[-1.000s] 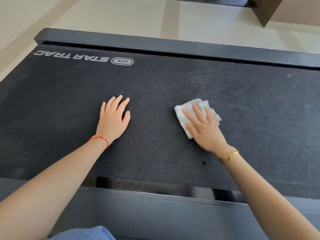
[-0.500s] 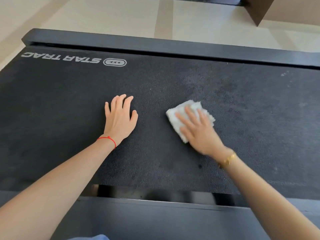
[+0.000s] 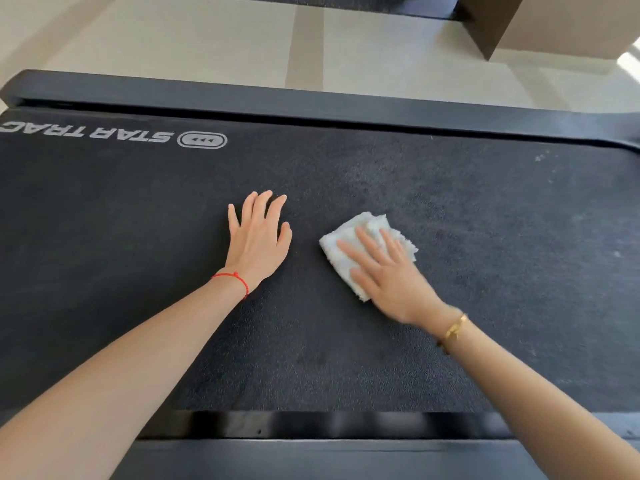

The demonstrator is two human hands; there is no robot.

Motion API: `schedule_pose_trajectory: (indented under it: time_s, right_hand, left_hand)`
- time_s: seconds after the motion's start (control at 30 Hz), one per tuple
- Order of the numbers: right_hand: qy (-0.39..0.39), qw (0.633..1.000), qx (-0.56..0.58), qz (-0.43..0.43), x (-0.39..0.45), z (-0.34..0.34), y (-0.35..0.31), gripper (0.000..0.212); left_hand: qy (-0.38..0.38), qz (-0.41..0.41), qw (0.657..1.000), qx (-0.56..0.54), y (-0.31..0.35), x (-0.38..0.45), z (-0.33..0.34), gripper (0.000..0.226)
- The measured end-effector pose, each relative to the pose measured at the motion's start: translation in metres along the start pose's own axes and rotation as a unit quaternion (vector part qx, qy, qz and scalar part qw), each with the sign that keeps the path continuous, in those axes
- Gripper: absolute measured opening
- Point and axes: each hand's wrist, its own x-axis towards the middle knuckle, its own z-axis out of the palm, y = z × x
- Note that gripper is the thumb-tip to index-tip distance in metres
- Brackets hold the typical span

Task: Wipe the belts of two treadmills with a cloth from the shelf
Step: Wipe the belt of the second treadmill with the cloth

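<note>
A black treadmill belt (image 3: 485, 237) with a grey STAR TRAC logo (image 3: 114, 135) fills most of the view. A folded white cloth (image 3: 349, 237) lies on the belt right of centre. My right hand (image 3: 388, 275) presses flat on the cloth with straight, spread fingers. My left hand (image 3: 258, 237) rests flat on the bare belt just left of the cloth, fingers straight, holding nothing. A second treadmill's dark belt (image 3: 329, 0) shows at the top edge.
Black side rails run along the far side (image 3: 346, 105) and the near side (image 3: 329, 455) of the belt. Beyond the far rail lies pale tiled floor (image 3: 207, 46). A brown and beige block (image 3: 540, 22) stands at the top right.
My right hand has slid the cloth to the left across the belt, closing toward my left hand. My left hand stays flat on the belt. The view has drifted a little.
</note>
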Motion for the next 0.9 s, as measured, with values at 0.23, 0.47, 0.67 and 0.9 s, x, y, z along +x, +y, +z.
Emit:
schedule_pose_trajectory:
  time_s: [0.23, 0.47, 0.67, 0.9]
  right_hand:
    - [0.002, 0.974, 0.032, 0.223, 0.109, -0.023, 0.065, 0.052]
    - [-0.014, 1.000, 0.009, 0.006, 0.109, -0.004, 0.016, 0.050]
    - [0.001, 0.973, 0.005, 0.229, 0.163, -0.038, 0.108, 0.052]
    - [-0.028, 0.992, -0.014, 0.126, 0.207, -0.024, 0.048, 0.053]
  left_hand:
    - [-0.009, -0.005, 1.000, 0.018, 0.004, 0.001, 0.014, 0.052]
    - [0.009, -0.004, 1.000, 0.022, 0.002, 0.000, 0.017, 0.052]
    - [0.005, -0.008, 1.000, 0.023, 0.003, 0.000, 0.016, 0.053]
    - [0.011, -0.011, 0.999, 0.039, 0.005, 0.001, 0.015, 0.052]
